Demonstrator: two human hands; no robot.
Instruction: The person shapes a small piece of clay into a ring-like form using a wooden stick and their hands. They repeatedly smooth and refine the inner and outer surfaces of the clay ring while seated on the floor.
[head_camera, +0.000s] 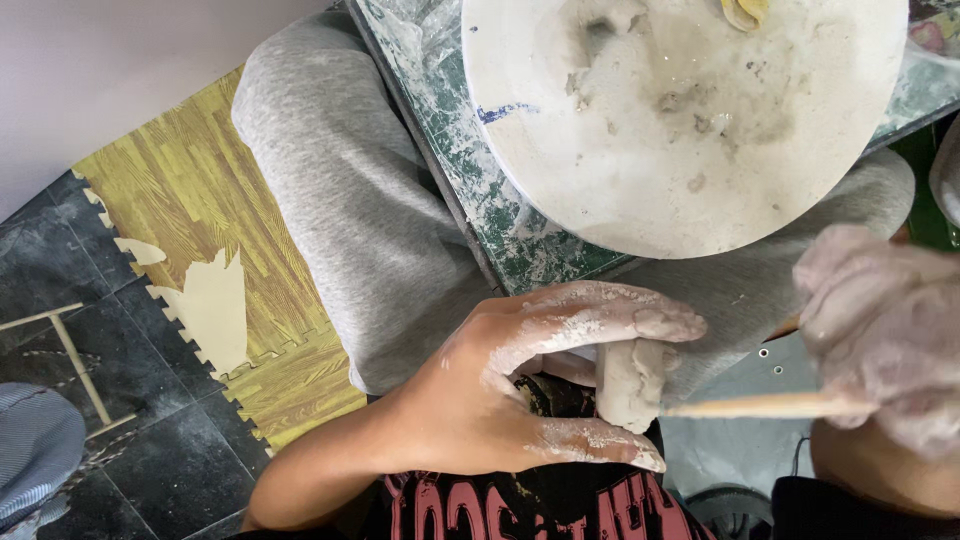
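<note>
My left hand (500, 385), dusted with dried clay, curls around a short grey lump of clay (630, 385), fingers above and thumb below it. My right hand (885, 335), coated in wet clay and blurred, grips a thin wooden stick (745, 406) whose tip points left and touches the clay lump. Both hands hover over my lap, below the table edge.
A round white clay-smeared wheel plate (610, 190) lies on a green table (500, 215) above the hands. My grey trouser legs (350, 200) are underneath. Yellow wood-pattern foam mats (210, 200) and dark floor tiles (60, 250) are at the left.
</note>
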